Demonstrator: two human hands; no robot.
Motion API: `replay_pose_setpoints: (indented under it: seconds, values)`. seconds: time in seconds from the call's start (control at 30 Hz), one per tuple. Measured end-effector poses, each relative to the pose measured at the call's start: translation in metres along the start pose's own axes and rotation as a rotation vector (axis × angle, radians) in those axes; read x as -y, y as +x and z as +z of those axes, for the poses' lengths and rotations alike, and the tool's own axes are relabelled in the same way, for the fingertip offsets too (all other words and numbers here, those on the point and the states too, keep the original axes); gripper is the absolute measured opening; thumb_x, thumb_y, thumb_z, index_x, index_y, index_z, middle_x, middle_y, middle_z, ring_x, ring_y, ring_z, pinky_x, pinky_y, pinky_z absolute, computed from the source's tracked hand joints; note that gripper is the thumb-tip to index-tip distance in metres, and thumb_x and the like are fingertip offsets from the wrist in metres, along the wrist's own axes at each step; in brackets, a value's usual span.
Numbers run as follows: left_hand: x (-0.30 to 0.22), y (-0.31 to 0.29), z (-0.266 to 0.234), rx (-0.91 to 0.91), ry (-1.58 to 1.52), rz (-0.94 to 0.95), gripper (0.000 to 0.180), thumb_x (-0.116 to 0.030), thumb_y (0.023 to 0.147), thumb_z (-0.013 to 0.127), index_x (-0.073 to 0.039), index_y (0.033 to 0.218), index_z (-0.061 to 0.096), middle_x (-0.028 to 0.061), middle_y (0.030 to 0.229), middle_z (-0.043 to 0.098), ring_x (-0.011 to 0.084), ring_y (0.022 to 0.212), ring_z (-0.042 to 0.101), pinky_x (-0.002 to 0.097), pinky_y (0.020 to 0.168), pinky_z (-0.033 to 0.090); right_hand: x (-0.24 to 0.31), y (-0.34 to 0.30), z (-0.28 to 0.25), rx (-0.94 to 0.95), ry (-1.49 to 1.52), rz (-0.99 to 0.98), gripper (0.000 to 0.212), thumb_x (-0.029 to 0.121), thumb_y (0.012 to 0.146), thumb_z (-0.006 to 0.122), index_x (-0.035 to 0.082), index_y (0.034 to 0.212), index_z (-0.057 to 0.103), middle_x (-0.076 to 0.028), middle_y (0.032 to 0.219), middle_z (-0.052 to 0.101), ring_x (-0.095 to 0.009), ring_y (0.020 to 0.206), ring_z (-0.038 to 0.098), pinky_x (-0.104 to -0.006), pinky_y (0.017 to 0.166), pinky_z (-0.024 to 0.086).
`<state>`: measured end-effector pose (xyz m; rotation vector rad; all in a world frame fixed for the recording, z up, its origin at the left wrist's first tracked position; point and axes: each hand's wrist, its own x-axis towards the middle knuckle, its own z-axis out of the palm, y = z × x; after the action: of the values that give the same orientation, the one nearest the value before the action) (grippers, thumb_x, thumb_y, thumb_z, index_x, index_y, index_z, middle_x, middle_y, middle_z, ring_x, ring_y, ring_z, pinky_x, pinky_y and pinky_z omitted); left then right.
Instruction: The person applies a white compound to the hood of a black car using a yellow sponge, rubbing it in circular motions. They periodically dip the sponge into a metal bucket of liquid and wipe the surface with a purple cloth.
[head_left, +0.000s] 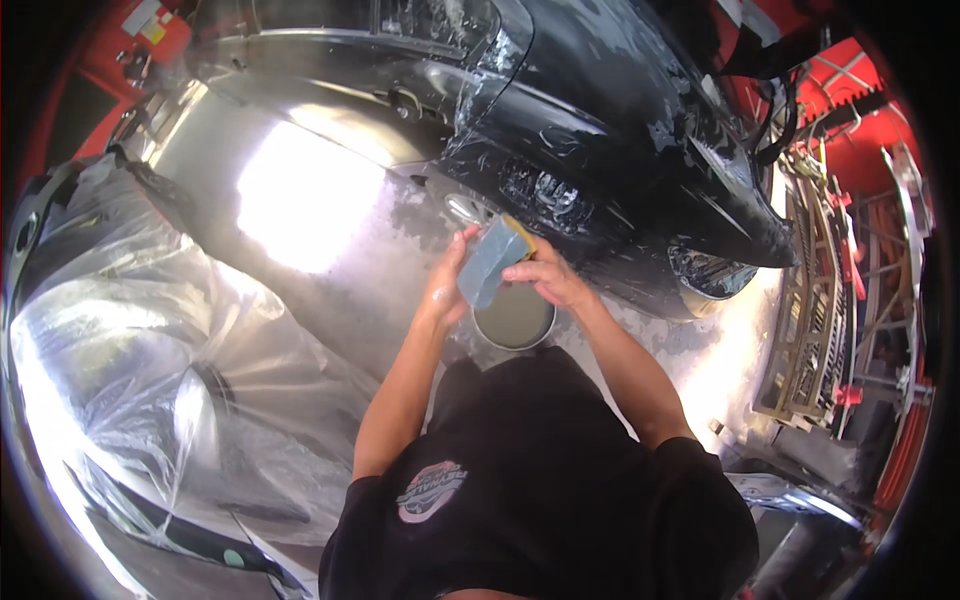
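Observation:
A blue-grey sheet, apparently sandpaper, lies over a yellow block, forming a sanding block (488, 264) held tilted in front of me. My right hand (553, 276) grips its right side, thumb on the grey face and fingers by the yellow edge. Against the left side rests my left hand (446, 284), closed around that edge, with pale residue on its skin. Directly below the hands stands a round bucket (514, 346) of murky grey-green liquid, partly hidden by the block and hands.
Ahead is a black car (600, 150) with scuffed, dull, wet-looking patches. Clear plastic sheeting (230, 400) drapes another vehicle at left. Metal racks and frame parts (815, 290) line the right side. Sunlight falls on the concrete floor (310, 200).

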<state>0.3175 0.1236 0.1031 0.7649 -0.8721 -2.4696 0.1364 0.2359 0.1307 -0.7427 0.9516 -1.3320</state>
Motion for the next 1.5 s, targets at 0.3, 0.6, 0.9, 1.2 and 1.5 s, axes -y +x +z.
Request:
replay_pose_setpoints:
  seconds: [0.3,0.6,0.9,1.2,1.5]
  values:
    - [-0.011,0.015,-0.047,0.373,-0.253,-0.303,0.073,-0.064,0.114,0.04,-0.008,0.16,0.049,0.0172,0.152,0.059,0.0392,0.138,0.061,0.0627,0.114,0.054,0.011,0.007,0.066,-0.218,-0.253,0.035,0.085,0.017,0.094,0.083,0.004,0.167,0.04,-0.015,0.147,0.06,-0.027,0.134,0.063,-0.0415,0.1,0.065]
    - [0.023,0.067,-0.085,0.283,-0.215,-0.149,0.066,-0.056,0.115,0.044,-0.003,0.15,0.059,0.0151,0.136,0.07,0.0361,0.127,0.069,0.052,0.111,0.055,0.028,0.004,0.069,-0.264,-0.316,-0.054,0.075,0.019,0.091,0.085,0.0,0.157,0.053,-0.006,0.128,0.07,-0.014,0.111,0.068,-0.0332,0.094,0.058]
    - [-0.03,0.034,-0.015,0.18,0.178,0.037,0.045,-0.028,0.106,0.074,-0.001,0.142,0.066,0.0115,0.116,0.076,0.0208,0.106,0.072,0.037,0.096,0.059,0.028,-0.044,0.001,-0.441,-0.448,-0.156,0.07,0.023,0.093,0.081,0.001,0.155,0.058,-0.008,0.125,0.072,-0.016,0.104,0.07,-0.0325,0.09,0.056]
    - [0.013,0.017,0.056,0.143,0.483,0.189,0.063,-0.018,0.097,0.084,0.003,0.151,0.06,0.0111,0.129,0.072,0.0188,0.114,0.07,0.0337,0.098,0.057,0.037,-0.076,-0.018,-0.299,-0.697,-0.11,0.089,0.035,0.099,0.079,0.006,0.172,0.036,-0.013,0.124,0.073,-0.017,0.103,0.066,-0.0331,0.092,0.055]
    - [0.036,0.022,0.077,-0.063,0.131,0.168,0.065,-0.016,0.1,0.081,0.005,0.153,0.053,0.0143,0.131,0.069,0.0225,0.115,0.07,0.0365,0.098,0.058,0.032,-0.098,-0.029,-0.424,-0.673,-0.355,0.062,0.021,0.106,0.072,0.006,0.163,0.053,-0.013,0.131,0.071,-0.016,0.104,0.068,-0.0331,0.09,0.055]
